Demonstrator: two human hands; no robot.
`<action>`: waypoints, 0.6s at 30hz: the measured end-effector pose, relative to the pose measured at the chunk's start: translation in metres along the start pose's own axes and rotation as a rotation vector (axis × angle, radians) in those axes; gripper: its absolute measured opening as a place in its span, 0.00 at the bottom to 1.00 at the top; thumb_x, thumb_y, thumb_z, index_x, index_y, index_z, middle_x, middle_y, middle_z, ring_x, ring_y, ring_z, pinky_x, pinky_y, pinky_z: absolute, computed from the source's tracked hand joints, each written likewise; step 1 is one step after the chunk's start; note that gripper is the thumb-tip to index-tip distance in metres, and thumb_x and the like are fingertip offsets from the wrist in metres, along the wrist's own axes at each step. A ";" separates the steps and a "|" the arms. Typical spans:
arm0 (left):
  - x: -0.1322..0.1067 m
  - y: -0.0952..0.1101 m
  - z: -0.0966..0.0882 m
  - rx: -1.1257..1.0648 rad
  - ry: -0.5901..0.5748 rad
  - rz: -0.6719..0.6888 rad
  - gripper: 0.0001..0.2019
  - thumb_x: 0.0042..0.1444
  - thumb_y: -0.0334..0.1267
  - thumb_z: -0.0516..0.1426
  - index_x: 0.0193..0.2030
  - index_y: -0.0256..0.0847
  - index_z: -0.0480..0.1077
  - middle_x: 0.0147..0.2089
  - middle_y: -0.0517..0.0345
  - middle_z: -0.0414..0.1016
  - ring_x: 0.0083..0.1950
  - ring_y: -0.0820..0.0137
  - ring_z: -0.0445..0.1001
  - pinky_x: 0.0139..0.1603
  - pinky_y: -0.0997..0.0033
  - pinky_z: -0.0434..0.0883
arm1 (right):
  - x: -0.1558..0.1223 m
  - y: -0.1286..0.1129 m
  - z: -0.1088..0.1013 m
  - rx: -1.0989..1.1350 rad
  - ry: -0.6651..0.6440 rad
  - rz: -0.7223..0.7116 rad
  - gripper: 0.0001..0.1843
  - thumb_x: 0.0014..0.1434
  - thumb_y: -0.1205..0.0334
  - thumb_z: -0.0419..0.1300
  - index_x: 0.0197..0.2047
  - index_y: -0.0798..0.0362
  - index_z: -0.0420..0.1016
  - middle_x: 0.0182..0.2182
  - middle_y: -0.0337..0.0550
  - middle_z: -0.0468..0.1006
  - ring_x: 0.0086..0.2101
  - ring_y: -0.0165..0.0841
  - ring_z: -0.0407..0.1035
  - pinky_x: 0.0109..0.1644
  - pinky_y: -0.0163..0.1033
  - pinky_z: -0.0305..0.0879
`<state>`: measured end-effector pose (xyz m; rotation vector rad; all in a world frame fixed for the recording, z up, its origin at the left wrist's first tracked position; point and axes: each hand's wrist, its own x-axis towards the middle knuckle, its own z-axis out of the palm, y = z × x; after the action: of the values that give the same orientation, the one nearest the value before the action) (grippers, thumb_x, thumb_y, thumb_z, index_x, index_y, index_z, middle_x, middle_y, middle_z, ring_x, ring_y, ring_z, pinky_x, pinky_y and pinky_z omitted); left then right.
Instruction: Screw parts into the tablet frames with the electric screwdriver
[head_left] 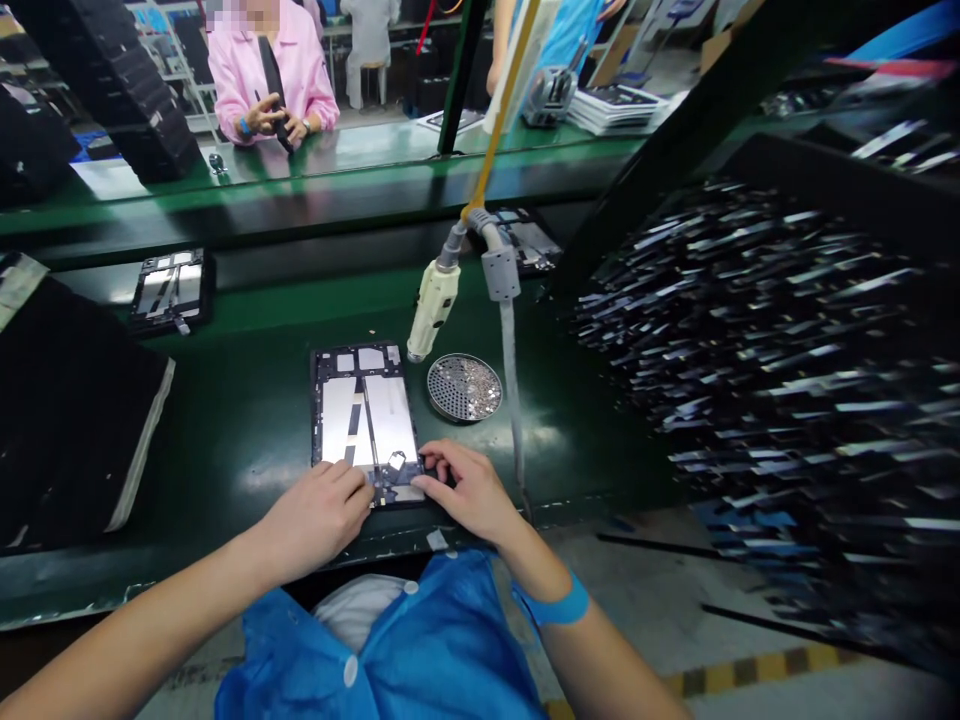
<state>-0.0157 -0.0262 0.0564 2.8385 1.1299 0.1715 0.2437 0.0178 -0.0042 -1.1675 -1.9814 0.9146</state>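
A tablet frame with its inside exposed (pixel 390 410) lies on the green bench in front of me, showing silver plates and a dark diagonal strip. My left hand (pixel 319 515) is closed at its lower left, fingertips pressed together over the bottom parts; what they pinch is hidden. At the lower right corner, my right hand (pixel 469 490) grips the tablet's edge between thumb and curled fingers. Beside the tablet sits a round perforated dish of tiny screws (pixel 480 385). A cream electric screwdriver (pixel 433 310) hangs just above, between tablet and dish.
A grey cable (pixel 510 380) runs down right of the dish. Another opened tablet (pixel 171 288) lies back left, and one more (pixel 529 240) behind the screwdriver. A black box (pixel 75 400) stands left; a large rack of dark panels (pixel 787 380) fills the right. A person in pink (pixel 319 75) works opposite.
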 end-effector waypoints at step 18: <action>-0.015 0.017 0.039 -0.091 0.402 -0.089 0.13 0.67 0.26 0.55 0.54 0.39 0.75 0.50 0.47 0.80 0.52 0.60 0.76 0.53 0.55 0.76 | 0.001 0.004 0.001 0.006 0.015 0.015 0.12 0.63 0.54 0.66 0.47 0.52 0.77 0.32 0.40 0.78 0.28 0.31 0.70 0.36 0.38 0.70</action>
<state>-0.0098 -0.0505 0.0189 2.7365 1.2706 0.7942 0.2441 0.0193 -0.0079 -1.1843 -1.9588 0.9165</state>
